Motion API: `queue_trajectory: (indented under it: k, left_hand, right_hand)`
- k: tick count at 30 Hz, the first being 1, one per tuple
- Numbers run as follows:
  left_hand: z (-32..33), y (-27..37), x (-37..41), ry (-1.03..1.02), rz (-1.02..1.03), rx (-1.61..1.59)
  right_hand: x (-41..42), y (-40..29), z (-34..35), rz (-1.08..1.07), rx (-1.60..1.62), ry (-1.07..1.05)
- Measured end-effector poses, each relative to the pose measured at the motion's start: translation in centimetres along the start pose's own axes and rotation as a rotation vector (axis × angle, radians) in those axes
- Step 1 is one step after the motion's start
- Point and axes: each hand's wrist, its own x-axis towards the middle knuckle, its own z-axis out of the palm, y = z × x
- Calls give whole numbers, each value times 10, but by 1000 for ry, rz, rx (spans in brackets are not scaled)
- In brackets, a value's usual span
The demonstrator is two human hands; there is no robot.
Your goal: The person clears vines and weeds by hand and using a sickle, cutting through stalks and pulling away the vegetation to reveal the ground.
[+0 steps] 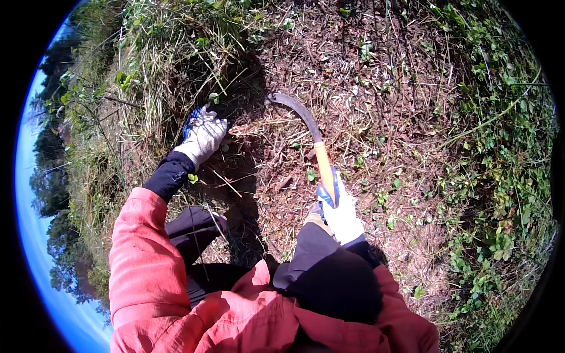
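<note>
My right hand [342,212], in a white work glove with blue on the palm side, grips the orange handle [325,165] of a sickle. Its curved, dark metal blade [300,110] arcs up and to the left over the ground, the tip pointing towards the shaded base of a grass clump. My left hand [204,132], gloved alike, is at the right edge of that clump of dry and green grass [176,66]. Its fingers are curled and partly hidden, so I cannot make out whether stems are held in them.
Bare reddish soil [282,176] strewn with cut stalks lies before my bent knees [304,260]. Low leafy plants [499,176] grow along the right side. Thin upright stems [99,119] stand at the left, with trees [53,185] beyond.
</note>
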Motion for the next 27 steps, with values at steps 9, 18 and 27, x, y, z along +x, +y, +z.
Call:
queue_trajectory:
  k: [9,18,27]
  left_hand:
    - [-95,-169,-56,-45,-493,369]
    - [-95,-209,-39,29,-649,206]
    - [-3,-197,-22,-242,-674,280]
  right_hand:
    - [-19,-18,-14,339,358,-58]
    - [1,-27,-50,185,137,163]
    - [-14,-42,-47,399,446,241]
